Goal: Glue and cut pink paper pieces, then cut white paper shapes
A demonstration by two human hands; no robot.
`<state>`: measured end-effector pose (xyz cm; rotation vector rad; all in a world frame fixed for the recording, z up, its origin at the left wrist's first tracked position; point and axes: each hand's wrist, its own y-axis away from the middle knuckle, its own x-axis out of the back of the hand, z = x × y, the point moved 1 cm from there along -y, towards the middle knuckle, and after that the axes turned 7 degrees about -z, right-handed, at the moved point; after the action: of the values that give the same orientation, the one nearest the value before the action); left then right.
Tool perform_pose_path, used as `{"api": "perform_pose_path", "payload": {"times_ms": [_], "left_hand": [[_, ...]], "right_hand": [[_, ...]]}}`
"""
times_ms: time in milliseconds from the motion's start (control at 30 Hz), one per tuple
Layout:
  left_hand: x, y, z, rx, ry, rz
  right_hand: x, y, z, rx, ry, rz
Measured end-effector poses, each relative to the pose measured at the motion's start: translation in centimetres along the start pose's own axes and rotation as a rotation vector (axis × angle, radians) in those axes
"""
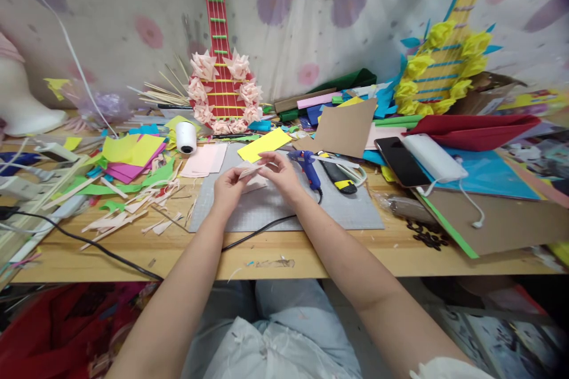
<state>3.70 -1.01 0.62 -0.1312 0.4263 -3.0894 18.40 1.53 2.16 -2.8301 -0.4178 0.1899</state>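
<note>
Above the grey cutting mat (284, 222), a small pale pink piece of paper (249, 170) is held between both hands. My left hand (228, 188) pinches its left side. My right hand (281, 176) grips the right side with its fingertips, index finger bent over the top. Another pale piece (256, 183) shows just below, partly hidden by the fingers. To the right of my right hand lies a blue hot glue gun (307, 167), and beside it a black and yellow tool (338, 175). Behind the hands rests a yellow sheet (265, 144).
A red paper guitar (220, 92) with pink flowers stands at the back, a yellow-flowered one (438, 71) at the right. Paper scraps (128, 207) cover the left. A phone (402, 161), a white power bank (433, 157) and cardboard (502, 219) lie right. A black cable (262, 229) crosses the mat.
</note>
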Motion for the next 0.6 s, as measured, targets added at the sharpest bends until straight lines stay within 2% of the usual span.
{"api": "perform_pose_path", "payload": {"times_ms": [67, 133, 200, 267, 367, 467, 533, 600], "left_hand": [[0.4, 0.1, 0.4, -0.217, -0.182, 0.078], [0.9, 0.3, 0.7, -0.394, -0.341, 0.128], [1.1, 0.3, 0.9, -0.47, -0.447, 0.128], [1.1, 0.3, 0.8, -0.462, -0.5, 0.097], [0.8, 0.1, 0.3, -0.348, -0.415, 0.128], [0.4, -0.3, -0.7, -0.093, -0.05, 0.202], [-0.1, -0.6, -1.1, 0.098, 0.228, 0.139], [-0.5, -0.5, -1.1, 0.222, 0.383, 0.038]], "right_hand": [[0.3, 0.1, -0.3, -0.025, -0.106, 0.0], [0.4, 0.2, -0.3, -0.161, -0.231, -0.014], [0.2, 0.4, 0.0, -0.313, -0.31, -0.07], [-0.2, 0.5, 0.2, -0.379, -0.326, -0.111], [-0.6, 0.3, 0.5, -0.352, -0.285, -0.05], [-0.4, 0.1, 0.7, -0.285, -0.159, 0.065], [-0.3, 0.1, 0.8, -0.249, -0.075, 0.099], [-0.3, 0.1, 1.1, -0.237, -0.007, 0.107]]}}
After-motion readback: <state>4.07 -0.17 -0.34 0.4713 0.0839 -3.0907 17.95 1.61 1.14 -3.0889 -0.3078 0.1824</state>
